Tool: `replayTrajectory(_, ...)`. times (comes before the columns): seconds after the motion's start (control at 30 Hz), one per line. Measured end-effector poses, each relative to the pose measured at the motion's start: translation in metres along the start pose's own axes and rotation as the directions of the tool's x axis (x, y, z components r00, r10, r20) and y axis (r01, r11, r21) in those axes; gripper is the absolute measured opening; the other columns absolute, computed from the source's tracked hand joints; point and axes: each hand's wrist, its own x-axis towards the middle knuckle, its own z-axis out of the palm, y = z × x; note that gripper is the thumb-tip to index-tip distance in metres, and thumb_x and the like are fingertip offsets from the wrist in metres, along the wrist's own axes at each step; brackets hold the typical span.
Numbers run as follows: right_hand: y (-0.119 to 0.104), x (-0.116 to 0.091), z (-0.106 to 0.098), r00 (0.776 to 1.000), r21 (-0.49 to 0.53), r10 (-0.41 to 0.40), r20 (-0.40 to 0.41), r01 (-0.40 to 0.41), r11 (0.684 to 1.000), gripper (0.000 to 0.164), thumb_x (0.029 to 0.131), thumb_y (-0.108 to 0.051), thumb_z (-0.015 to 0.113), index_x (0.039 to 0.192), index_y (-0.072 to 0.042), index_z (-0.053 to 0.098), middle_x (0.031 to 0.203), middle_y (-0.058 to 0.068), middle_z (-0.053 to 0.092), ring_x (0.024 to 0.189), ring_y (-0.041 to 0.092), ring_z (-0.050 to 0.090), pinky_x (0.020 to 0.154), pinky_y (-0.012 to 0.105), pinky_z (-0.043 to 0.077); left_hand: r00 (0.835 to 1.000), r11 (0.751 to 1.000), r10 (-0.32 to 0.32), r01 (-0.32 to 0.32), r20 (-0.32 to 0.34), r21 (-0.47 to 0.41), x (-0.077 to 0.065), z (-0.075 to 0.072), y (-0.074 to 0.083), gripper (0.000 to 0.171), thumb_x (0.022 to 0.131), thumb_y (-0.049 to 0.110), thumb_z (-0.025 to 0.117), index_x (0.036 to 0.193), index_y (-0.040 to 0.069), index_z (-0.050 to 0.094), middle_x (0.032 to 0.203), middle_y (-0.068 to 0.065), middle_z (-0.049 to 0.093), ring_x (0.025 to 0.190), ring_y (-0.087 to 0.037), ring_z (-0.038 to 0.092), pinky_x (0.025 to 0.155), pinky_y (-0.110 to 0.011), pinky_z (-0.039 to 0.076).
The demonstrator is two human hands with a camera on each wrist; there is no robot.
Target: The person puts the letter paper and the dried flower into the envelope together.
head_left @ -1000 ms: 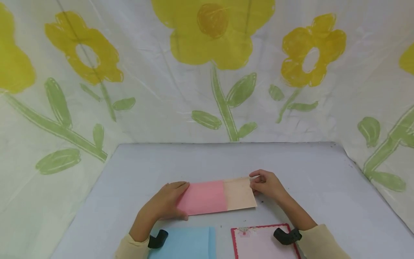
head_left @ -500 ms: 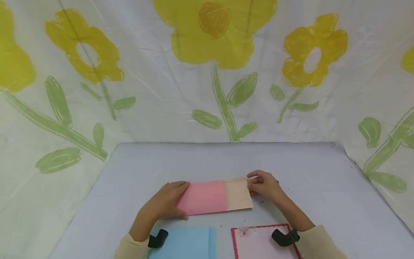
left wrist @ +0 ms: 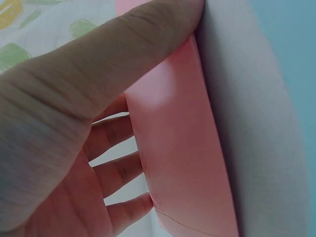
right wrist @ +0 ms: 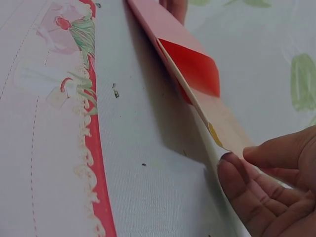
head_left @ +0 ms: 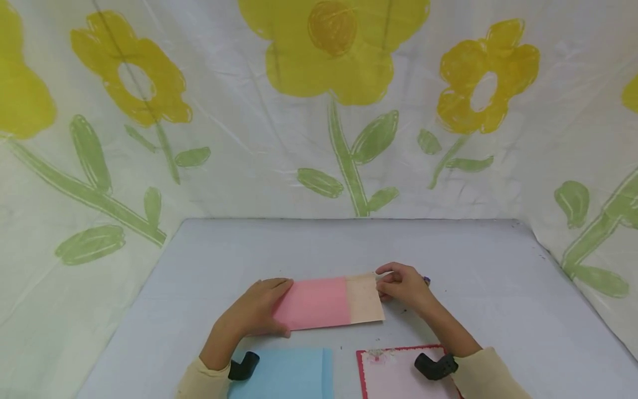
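Note:
A pink envelope (head_left: 319, 303) is held above the table in the head view, its open end towards the right. My left hand (head_left: 261, 310) grips its left end, with the thumb on the near edge and the fingers along the far one. Out of the opening sticks the end of a cream card (head_left: 364, 299); its other part is hidden inside the envelope. My right hand (head_left: 406, 287) pinches the card's outer end between thumb and fingers. The right wrist view shows the envelope's red lining (right wrist: 190, 66) around the card.
A light-blue folder or paper (head_left: 284, 374) lies near the front, below my left hand. Right of it is a pale pink sheet with a red border (head_left: 399, 377). A small purple thing (head_left: 426, 280) shows behind my right hand. A flower-painted curtain (head_left: 249, 183) backs the table.
My right hand has moved left, sliding the card further into the envelope, so less of it shows. The left hand stays in place. The purple thing has come into sight.

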Motion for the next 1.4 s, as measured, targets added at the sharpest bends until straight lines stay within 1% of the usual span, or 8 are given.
replayTrajectory(0.13, -0.002, 0.001, 0.001, 1.000, 0.006, -0.015, 0.016, 0.015, 1.000, 0.028, 0.081, 0.000, 0.063, 0.107, 0.001, 0.057, 0.082, 0.013, 0.064, 0.068, 0.025, 0.063, 0.060, 0.035, 0.053, 1.000, 1.000, 0.001, -0.001, -0.010, 0.001, 0.001, 0.000, -0.001, 0.097, 0.056, 0.049, 0.081, 0.134, 0.006, 0.043, 0.133, -0.007, 0.044, 0.121, -0.025, 0.038, 0.098, -0.042, 0.031)
replayTrajectory(0.33, -0.002, 0.001, 0.004, 0.999, 0.028, -0.006, 0.047, 0.005, 1.000, 0.027, 0.081, -0.001, 0.063, 0.107, 0.001, 0.056, 0.084, 0.014, 0.064, 0.070, 0.025, 0.063, 0.061, 0.035, 0.053, 1.000, 1.000, -0.006, 0.006, -0.001, -0.011, 0.000, 0.001, 0.000, 0.096, 0.057, 0.048, 0.081, 0.134, 0.006, 0.043, 0.133, -0.006, 0.044, 0.122, -0.024, 0.037, 0.101, -0.047, 0.026)
replayTrajectory(0.4, -0.002, 0.001, 0.006, 0.998, 0.022, -0.011, 0.055, 0.010, 1.000, 0.027, 0.081, -0.002, 0.064, 0.107, 0.001, 0.056, 0.084, 0.013, 0.064, 0.070, 0.025, 0.063, 0.061, 0.035, 0.053, 1.000, 1.000, -0.009, 0.009, -0.002, -0.009, -0.001, 0.001, 0.000, 0.096, 0.057, 0.048, 0.081, 0.134, 0.007, 0.042, 0.133, -0.006, 0.044, 0.122, -0.024, 0.037, 0.101, -0.047, 0.025)
replayTrajectory(0.6, -0.004, 0.000, 0.011, 0.997, 0.005, -0.022, 0.076, 0.022, 1.000, 0.027, 0.082, -0.005, 0.064, 0.108, 0.000, 0.057, 0.086, 0.013, 0.064, 0.070, 0.024, 0.063, 0.062, 0.035, 0.053, 1.000, 1.000, -0.013, 0.013, 0.001, -0.016, -0.001, 0.002, 0.000, 0.097, 0.056, 0.048, 0.082, 0.135, 0.007, 0.042, 0.133, -0.006, 0.043, 0.122, -0.025, 0.037, 0.099, -0.044, 0.029)
replayTrajectory(0.77, -0.005, 0.001, 0.012, 0.997, -0.020, -0.012, 0.074, 0.014, 1.000, 0.027, 0.082, -0.006, 0.065, 0.107, -0.002, 0.057, 0.085, 0.010, 0.065, 0.069, 0.023, 0.063, 0.061, 0.034, 0.053, 1.000, 1.000, -0.019, 0.019, 0.010, -0.018, -0.001, 0.002, 0.000, 0.097, 0.056, 0.048, 0.081, 0.135, 0.006, 0.042, 0.133, -0.007, 0.043, 0.122, -0.026, 0.037, 0.098, -0.045, 0.031)
replayTrajectory(0.97, -0.005, 0.003, 0.014, 0.997, -0.030, -0.003, 0.077, 0.006, 1.000, 0.027, 0.082, -0.006, 0.065, 0.108, -0.002, 0.057, 0.084, 0.009, 0.065, 0.069, 0.023, 0.063, 0.061, 0.034, 0.053, 1.000, 1.000, -0.009, 0.009, 0.000, -0.011, -0.001, 0.002, 0.000, 0.096, 0.057, 0.048, 0.081, 0.134, 0.007, 0.042, 0.133, -0.006, 0.044, 0.122, -0.024, 0.037, 0.100, -0.046, 0.027)
replayTrajectory(1.23, -0.006, 0.004, 0.018, 0.995, 0.017, -0.001, 0.099, 0.000, 1.000, 0.029, 0.081, -0.004, 0.065, 0.108, 0.001, 0.056, 0.085, 0.014, 0.064, 0.069, 0.026, 0.063, 0.061, 0.037, 0.053, 1.000, 1.000, 0.006, -0.006, -0.016, -0.009, -0.002, 0.002, -0.001, 0.095, 0.057, 0.048, 0.081, 0.134, 0.007, 0.043, 0.132, -0.006, 0.045, 0.121, -0.024, 0.038, 0.100, -0.048, 0.026)
replayTrajectory(1.4, -0.019, -0.002, 0.021, 0.994, 0.026, 0.009, 0.105, -0.011, 1.000, 0.029, 0.081, -0.001, 0.064, 0.109, 0.004, 0.055, 0.086, 0.018, 0.063, 0.071, 0.029, 0.062, 0.062, 0.039, 0.053, 1.000, 1.000, 0.001, -0.001, -0.014, -0.016, -0.002, 0.002, -0.001, 0.095, 0.057, 0.047, 0.081, 0.134, 0.007, 0.043, 0.132, -0.005, 0.045, 0.122, -0.024, 0.038, 0.100, -0.049, 0.026)
